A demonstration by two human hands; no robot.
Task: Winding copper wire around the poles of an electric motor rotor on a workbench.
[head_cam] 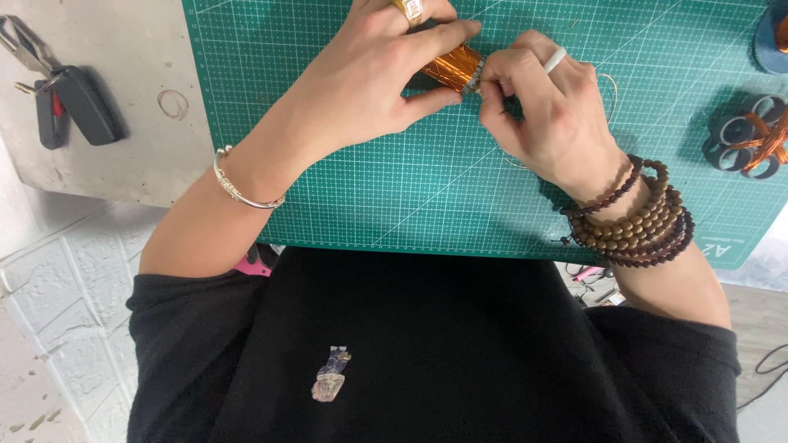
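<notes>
The person wears a black short-sleeved shirt (pixel 427 353) with a small pale purple figure (pixel 331 374) at its seven o'clock. The left wrist carries a thin silver bangle (pixel 238 187); the right wrist, stacked brown bead bracelets (pixel 639 217). A gold ring (pixel 410 10) sits at twelve o'clock, a white ring (pixel 555 59) on the right hand.

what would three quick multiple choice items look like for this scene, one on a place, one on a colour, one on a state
1. Where does the car key lie?
A. on the green mat
B. on the grey surface left of the mat
C. in a hand

2. What colour is the wound coil?
A. copper-orange
B. blue
C. white

3. How is the coil held?
A. lying loose
B. by one hand
C. by both hands

Answers:
1 B: the car key rests off the cutting mat.
2 A: the coil shines copper-orange.
3 C: the left hand and right hand both pinch it.
</notes>
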